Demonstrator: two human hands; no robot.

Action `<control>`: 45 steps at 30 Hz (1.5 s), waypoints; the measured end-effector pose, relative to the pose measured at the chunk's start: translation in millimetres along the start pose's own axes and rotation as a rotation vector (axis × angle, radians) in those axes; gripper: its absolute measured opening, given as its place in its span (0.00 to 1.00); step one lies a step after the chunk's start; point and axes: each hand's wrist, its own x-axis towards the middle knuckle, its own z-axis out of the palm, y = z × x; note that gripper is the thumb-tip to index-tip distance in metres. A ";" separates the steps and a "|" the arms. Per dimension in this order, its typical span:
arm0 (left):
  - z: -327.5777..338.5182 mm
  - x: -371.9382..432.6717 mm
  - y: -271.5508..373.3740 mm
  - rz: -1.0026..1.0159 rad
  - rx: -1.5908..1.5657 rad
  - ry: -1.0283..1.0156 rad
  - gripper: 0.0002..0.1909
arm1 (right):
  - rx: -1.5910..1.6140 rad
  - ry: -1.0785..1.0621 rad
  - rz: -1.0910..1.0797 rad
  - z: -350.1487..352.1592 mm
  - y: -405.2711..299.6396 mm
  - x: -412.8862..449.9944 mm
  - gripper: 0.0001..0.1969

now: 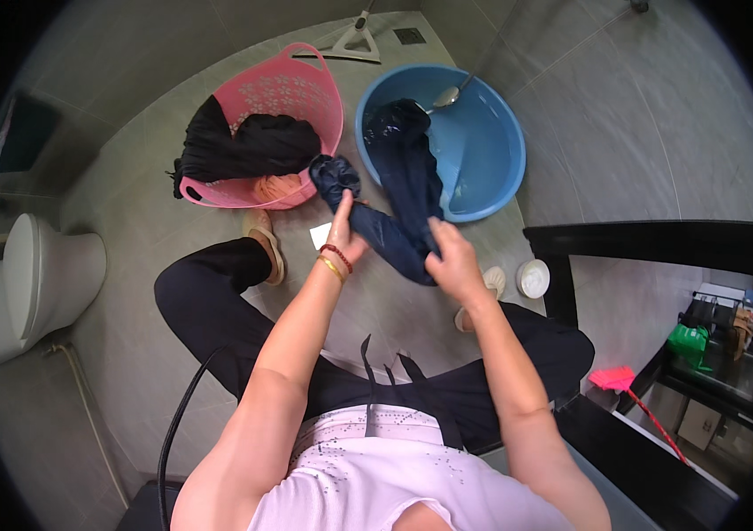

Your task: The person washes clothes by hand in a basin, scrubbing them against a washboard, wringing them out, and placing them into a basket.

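A wet dark navy garment hangs in a bend between both my hands. My left hand grips one length of it, whose bunched end sticks up past the fingers near the pink basket. Around the cloth at the lower right of the bend, my right hand is closed and slightly blurred. From there the fabric runs up over the rim of the blue plastic basin, and its far end lies in the water. A metal shower head rests inside the basin, its hose leading over the back rim.
A pink plastic laundry basket holds black clothing and an orange cloth. A white bowl sits by the black door frame. Also around are a toilet, a floor squeegee, a floor drain and a pink broom.
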 end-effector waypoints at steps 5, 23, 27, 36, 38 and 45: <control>20.4 27.5 -27.5 -0.316 0.228 -0.101 0.29 | -0.588 -0.330 -0.427 -0.4 -24.1 -19.6 0.21; 43.3 30.2 -45.8 -0.019 0.255 -0.343 0.24 | 2.346 0.141 1.098 81.7 54.5 -48.6 0.39; 54.1 22.2 -49.8 0.019 0.070 -0.382 0.25 | 1.924 0.693 1.011 48.2 76.5 -16.5 0.21; 144.3 29.3 -14.7 -0.361 0.100 -0.346 0.12 | 0.313 0.453 -0.187 -76.8 -27.9 48.0 0.19; 154.0 25.8 -5.2 -0.434 0.261 -0.370 0.10 | 0.214 0.276 -0.349 -75.4 -42.1 54.8 0.18; 164.0 41.1 1.4 -0.412 0.876 -0.224 0.15 | -0.052 0.097 -0.790 -12.4 -23.8 67.8 0.05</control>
